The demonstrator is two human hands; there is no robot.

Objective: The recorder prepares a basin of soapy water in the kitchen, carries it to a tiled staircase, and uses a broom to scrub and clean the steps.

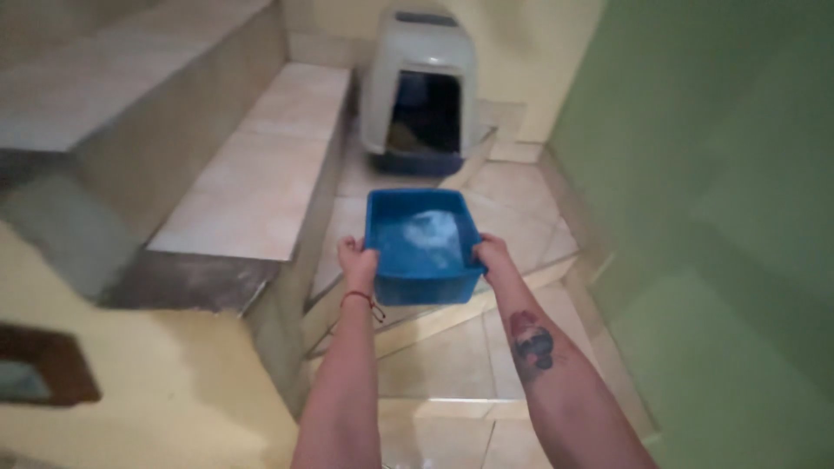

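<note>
Level, held out front above tiled floor (452,356): blue tub (423,246), left hand (358,263) and right hand (492,254) fingers clamped on opposite rims, likely to steady contents. Hooded litter box (423,91) against far wall.

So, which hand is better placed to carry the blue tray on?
Neither alone: the left hand and right hand grip opposite sides of the blue tray, level with each other, so probably both.

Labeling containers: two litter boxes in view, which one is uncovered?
The blue tray, held at its sides by the left hand and right hand. The grey box farther back has a hood.
</note>
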